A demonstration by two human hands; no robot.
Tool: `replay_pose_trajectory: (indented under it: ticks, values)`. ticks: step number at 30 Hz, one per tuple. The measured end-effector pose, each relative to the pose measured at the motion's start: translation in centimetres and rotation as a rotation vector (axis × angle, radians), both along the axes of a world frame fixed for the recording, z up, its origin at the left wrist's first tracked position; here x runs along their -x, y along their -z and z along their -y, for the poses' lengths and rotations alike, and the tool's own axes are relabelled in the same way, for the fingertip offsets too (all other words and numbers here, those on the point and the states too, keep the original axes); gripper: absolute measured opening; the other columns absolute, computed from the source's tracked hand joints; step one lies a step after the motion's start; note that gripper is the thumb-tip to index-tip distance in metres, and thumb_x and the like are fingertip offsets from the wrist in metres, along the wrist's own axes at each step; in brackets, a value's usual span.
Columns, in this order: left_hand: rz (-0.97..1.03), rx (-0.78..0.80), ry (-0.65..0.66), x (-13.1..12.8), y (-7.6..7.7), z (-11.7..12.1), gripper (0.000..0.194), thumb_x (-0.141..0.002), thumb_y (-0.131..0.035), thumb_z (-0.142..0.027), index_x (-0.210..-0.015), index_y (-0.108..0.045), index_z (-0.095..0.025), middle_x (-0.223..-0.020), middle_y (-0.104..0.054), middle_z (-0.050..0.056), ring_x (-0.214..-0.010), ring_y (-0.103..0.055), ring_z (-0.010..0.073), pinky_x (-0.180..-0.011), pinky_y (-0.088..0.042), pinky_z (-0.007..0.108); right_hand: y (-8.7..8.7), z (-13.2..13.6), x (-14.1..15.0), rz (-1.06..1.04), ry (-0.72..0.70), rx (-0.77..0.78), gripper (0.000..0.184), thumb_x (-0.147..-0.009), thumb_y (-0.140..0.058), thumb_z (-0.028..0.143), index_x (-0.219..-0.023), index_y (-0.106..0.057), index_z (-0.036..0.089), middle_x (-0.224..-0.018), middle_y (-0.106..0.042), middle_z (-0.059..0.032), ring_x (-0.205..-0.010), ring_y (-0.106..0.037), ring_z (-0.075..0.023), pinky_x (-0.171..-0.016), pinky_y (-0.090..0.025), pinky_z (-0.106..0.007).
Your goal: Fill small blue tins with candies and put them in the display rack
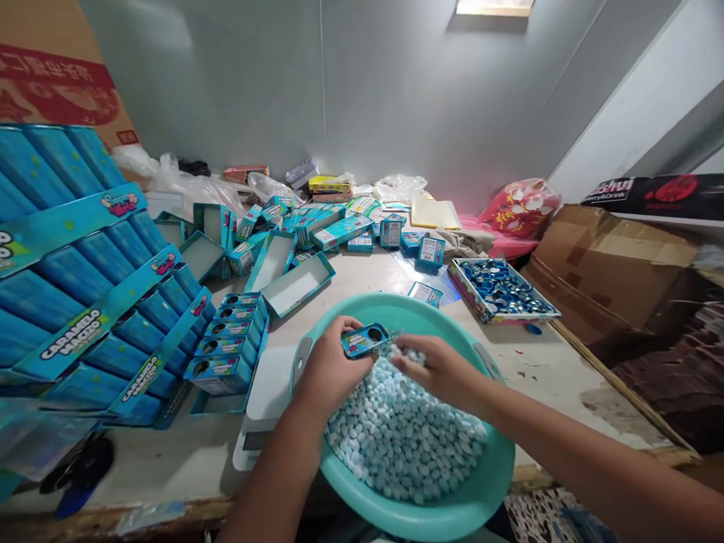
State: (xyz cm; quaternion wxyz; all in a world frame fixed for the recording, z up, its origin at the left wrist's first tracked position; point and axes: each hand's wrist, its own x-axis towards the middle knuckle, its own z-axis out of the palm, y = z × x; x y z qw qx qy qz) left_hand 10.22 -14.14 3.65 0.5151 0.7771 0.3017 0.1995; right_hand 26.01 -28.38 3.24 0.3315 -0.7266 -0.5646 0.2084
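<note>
My left hand (333, 358) is wrapped round a small blue candy tin (365, 341) with a dark round hole in its top. It holds the tin over the back left part of a turquoise basin (333, 473). In the basin lies a heap of pale blue and white candies (412, 445). Just right of the tin, my right hand (427, 366) has its fingers curled together over the heap, with pale candies at the fingertips. A white scale (270, 385) stands left of the basin, partly hidden by my left forearm.
A tray of blue round caps (501, 290) sits to the right. On the left, a display box (226, 343) holds several tins, beside tall stacked blue displays (84, 302). Loose blue boxes (339, 230) clutter the back. A brown carton (611, 264) stands far right.
</note>
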Motion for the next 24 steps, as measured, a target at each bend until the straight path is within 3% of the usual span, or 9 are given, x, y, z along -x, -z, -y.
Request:
replay_pose_trajectory:
  ticks: [4,9,15,20,24]
  values:
    - [-0.011,-0.024,0.085,0.1,-0.1,0.1,0.039,-0.07,-0.076,-0.023,-0.106,-0.06,-0.026,-0.101,-0.068,-0.002,-0.09,-0.066,0.0176,-0.075,-0.047,0.026,-1.8,-1.3,0.1,-0.533,0.216,-0.317,0.034,-0.095,-0.06,0.053,-0.087,-0.061,0.02,-0.069,-0.053,0.0004,-0.055,-0.048,-0.0165,-0.047,-0.04,-0.025]
    - [0.023,0.014,0.187,0.2,0.0,0.3,0.04,-0.07,-0.076,-0.022,-0.107,-0.062,-0.026,-0.104,-0.07,-0.002,-0.093,-0.067,0.0189,-0.081,-0.049,0.028,-1.9,-4.8,1.5,-0.944,0.23,-0.539,0.026,-0.091,-0.062,0.044,-0.081,-0.059,0.02,-0.07,-0.051,0.0013,-0.053,-0.049,-0.015,-0.046,-0.04,-0.024]
    - [0.03,0.005,0.164,0.1,0.2,0.4,0.039,-0.071,-0.074,-0.02,-0.108,-0.062,-0.026,-0.104,-0.071,-0.001,-0.093,-0.069,0.0209,-0.079,-0.051,0.03,-1.3,-5.5,2.5,-1.102,0.263,-0.581,0.027,-0.091,-0.059,0.046,-0.078,-0.055,0.023,-0.073,-0.048,-0.0002,-0.059,-0.051,-0.0191,-0.058,-0.048,-0.032]
    - [0.039,-0.01,0.159,0.1,0.0,0.3,0.039,-0.073,-0.073,-0.02,-0.11,-0.062,-0.026,-0.107,-0.071,0.001,-0.094,-0.069,0.0219,-0.078,-0.051,0.03,-1.4,-5.4,2.7,-1.023,0.248,-0.547,0.025,-0.09,-0.052,0.046,-0.076,-0.051,0.025,-0.072,-0.045,-0.0011,-0.068,-0.053,-0.0229,-0.066,-0.049,-0.035]
    - [0.039,-0.06,0.247,0.3,-0.2,0.3,0.041,-0.074,-0.072,-0.018,-0.112,-0.06,-0.028,-0.113,-0.07,0.0,-0.101,-0.067,0.0225,-0.081,-0.05,0.031,-1.5,-5.5,2.9,-0.98,0.285,-0.528,0.025,-0.088,-0.051,0.045,-0.074,-0.046,0.025,-0.072,-0.046,-0.0007,-0.07,-0.054,-0.0233,-0.067,-0.048,-0.035]
